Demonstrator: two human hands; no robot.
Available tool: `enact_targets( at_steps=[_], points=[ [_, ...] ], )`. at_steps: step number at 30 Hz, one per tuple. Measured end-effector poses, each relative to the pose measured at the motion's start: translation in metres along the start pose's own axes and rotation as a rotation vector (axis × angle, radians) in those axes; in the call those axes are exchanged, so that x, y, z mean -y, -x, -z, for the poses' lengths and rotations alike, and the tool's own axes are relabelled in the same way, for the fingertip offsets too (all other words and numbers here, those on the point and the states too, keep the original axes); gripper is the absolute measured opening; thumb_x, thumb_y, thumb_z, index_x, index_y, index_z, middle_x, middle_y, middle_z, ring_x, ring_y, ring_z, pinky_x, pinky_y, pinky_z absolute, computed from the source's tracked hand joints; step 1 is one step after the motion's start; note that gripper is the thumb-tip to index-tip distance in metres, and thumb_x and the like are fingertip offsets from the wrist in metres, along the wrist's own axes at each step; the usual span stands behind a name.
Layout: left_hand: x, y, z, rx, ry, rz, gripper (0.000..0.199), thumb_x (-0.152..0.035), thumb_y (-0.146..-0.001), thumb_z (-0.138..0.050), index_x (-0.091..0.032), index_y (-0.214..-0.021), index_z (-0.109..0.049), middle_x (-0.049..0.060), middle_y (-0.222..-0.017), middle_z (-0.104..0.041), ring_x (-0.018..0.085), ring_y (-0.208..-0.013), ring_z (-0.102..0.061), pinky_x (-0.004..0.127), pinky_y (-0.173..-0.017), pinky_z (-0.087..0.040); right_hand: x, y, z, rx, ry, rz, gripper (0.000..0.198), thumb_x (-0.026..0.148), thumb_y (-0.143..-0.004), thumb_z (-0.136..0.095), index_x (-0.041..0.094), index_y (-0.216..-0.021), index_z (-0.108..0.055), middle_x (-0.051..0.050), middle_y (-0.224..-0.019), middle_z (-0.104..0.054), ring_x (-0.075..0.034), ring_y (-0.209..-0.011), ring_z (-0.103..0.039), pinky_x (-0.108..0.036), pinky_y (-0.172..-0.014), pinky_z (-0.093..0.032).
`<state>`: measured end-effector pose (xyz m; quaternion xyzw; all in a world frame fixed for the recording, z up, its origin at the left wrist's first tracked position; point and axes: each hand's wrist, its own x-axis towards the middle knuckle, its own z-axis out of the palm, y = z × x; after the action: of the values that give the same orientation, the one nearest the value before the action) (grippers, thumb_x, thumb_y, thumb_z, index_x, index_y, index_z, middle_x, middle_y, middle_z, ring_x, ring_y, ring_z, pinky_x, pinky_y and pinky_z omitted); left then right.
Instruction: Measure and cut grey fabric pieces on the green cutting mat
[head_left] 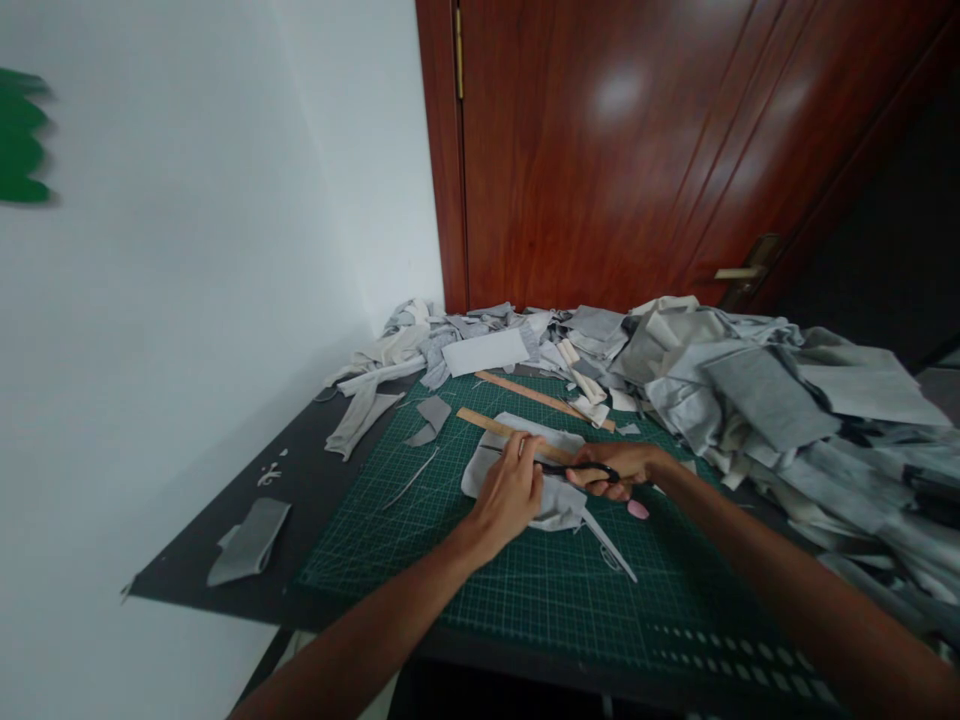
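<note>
My right hand (pixel 611 470) is closed round the black handles of a pair of scissors (pixel 600 467), whose blades point left over the cloth. A pale grey piece of cloth (pixel 486 478) lies on the green cutting mat (pixel 390 540), under both hands. My left hand (pixel 506 490) is on this cloth close to the scissor blades, its fingers bent and pressed together on the fabric; the fingertips are partly hidden. Beneath the hands runs a wooden ruler (pixel 480 421), lying slantwise across the cloth. A narrow pale strip (pixel 611 545) sticks out from the cloth's lower right edge.
Another wooden ruler (pixel 544 398) lies farther back. Heaped fabric (pixel 772 400) covers the right side, and scraps (pixel 487 350) line the back. A pink chalk piece (pixel 637 510) is near my right hand. Folded grey cloth (pixel 251 540) lies left, by the wall.
</note>
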<state>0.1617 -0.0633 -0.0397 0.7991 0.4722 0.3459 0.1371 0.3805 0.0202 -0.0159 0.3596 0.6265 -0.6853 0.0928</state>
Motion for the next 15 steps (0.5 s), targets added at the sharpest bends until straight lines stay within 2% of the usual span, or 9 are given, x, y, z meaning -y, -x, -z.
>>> enact_targets(
  at_steps=[5,10,15],
  points=[
    [0.003,0.002,-0.012,0.027,0.015,0.013,0.058,-0.003,-0.087,-0.044,-0.020,-0.143,-0.035,0.012,-0.139,-0.037,0.024,-0.130,-0.048,0.041,-0.111,-0.047,0.002,-0.003,0.001,0.088,-0.044,0.020,0.056,0.070,-0.079,-0.069,0.021,-0.075,-0.042,0.012,-0.050,-0.035,-0.003,-0.035,-0.030,-0.015,-0.035,-0.032],
    [-0.004,0.009,-0.015,0.078,-0.016,0.075,0.070,-0.004,-0.087,-0.047,-0.028,-0.150,-0.025,0.011,-0.143,-0.034,0.021,-0.110,-0.062,0.040,-0.097,-0.056,0.008,-0.007,0.000,0.084,-0.067,0.016,0.062,0.076,-0.072,-0.071,0.020,-0.078,-0.045,0.013,-0.050,-0.036,-0.002,-0.036,-0.030,-0.015,-0.036,-0.034],
    [-0.006,0.011,-0.018,0.071,-0.026,0.059,0.070,-0.001,-0.086,-0.045,-0.026,-0.148,-0.026,0.011,-0.141,-0.036,0.020,-0.111,-0.063,0.037,-0.099,-0.055,0.016,-0.019,-0.004,0.051,-0.054,0.043,0.066,0.078,-0.066,-0.074,0.020,-0.077,-0.045,0.013,-0.047,-0.038,-0.002,-0.035,-0.032,-0.015,-0.034,-0.034]
  ],
)
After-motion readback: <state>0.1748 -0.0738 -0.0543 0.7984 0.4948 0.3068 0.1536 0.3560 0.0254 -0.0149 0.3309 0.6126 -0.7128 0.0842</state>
